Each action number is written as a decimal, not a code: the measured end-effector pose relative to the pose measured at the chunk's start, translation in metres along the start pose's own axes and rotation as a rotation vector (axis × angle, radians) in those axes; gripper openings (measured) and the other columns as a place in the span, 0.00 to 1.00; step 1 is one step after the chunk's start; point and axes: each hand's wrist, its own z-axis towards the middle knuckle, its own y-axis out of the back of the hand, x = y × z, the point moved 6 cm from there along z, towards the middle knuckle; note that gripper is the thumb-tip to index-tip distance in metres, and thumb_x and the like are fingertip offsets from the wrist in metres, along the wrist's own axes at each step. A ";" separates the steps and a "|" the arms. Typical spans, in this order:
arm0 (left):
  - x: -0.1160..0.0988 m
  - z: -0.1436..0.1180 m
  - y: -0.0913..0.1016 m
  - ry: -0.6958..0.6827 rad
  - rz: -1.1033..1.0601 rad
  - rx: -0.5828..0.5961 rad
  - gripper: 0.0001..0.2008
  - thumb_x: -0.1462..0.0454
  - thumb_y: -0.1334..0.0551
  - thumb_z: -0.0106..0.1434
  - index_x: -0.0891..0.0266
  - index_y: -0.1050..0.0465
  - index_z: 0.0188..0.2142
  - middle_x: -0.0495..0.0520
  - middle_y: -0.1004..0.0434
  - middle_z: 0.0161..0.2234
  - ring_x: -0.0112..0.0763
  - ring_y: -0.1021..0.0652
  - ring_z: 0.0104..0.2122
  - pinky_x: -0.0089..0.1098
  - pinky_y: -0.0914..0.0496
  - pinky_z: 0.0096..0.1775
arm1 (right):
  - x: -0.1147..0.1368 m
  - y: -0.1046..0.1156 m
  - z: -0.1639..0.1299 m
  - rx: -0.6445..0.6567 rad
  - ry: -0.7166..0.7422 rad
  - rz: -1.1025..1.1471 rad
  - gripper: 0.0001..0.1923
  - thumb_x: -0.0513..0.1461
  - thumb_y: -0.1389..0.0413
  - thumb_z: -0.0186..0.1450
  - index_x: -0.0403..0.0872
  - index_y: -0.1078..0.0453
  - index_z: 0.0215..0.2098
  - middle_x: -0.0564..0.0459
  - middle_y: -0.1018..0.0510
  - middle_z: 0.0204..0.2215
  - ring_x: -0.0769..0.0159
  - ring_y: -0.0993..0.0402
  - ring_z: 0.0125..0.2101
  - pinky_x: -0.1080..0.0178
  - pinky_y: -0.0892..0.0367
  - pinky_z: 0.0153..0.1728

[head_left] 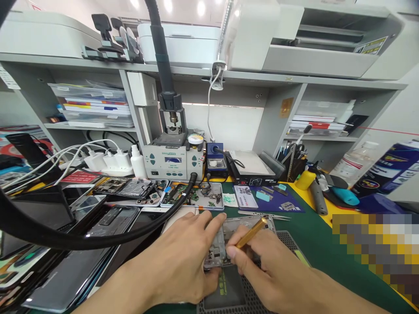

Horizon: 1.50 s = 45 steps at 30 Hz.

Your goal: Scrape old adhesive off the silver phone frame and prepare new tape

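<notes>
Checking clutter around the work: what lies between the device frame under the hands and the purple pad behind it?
In the head view, a pair of tweezers lies between the device frame and the purple pad.

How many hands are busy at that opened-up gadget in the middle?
2: the left hand holds the left part of the opened gadget, and the right hand grips a gold-coloured tool over it.
</notes>
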 end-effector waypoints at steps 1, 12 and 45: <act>0.000 0.000 0.000 -0.001 0.002 0.002 0.41 0.59 0.38 0.58 0.68 0.43 0.69 0.69 0.30 0.60 0.60 0.27 0.57 0.55 0.33 0.59 | -0.001 0.000 0.000 0.002 -0.013 0.007 0.13 0.38 0.56 0.73 0.46 0.31 0.37 0.48 0.24 0.31 0.57 0.26 0.32 0.53 0.31 0.36; -0.001 -0.001 0.001 0.006 0.000 0.011 0.40 0.59 0.38 0.58 0.69 0.42 0.69 0.69 0.29 0.60 0.60 0.27 0.57 0.54 0.32 0.58 | -0.007 -0.001 0.003 0.011 -0.096 0.059 0.16 0.40 0.55 0.74 0.48 0.35 0.29 0.52 0.26 0.28 0.60 0.28 0.30 0.54 0.33 0.35; 0.000 -0.001 0.001 0.012 -0.028 0.019 0.40 0.60 0.38 0.58 0.68 0.44 0.69 0.67 0.30 0.57 0.59 0.27 0.56 0.56 0.34 0.60 | -0.001 -0.002 0.002 0.009 0.008 0.004 0.13 0.37 0.56 0.74 0.48 0.36 0.32 0.48 0.25 0.32 0.57 0.26 0.33 0.52 0.30 0.38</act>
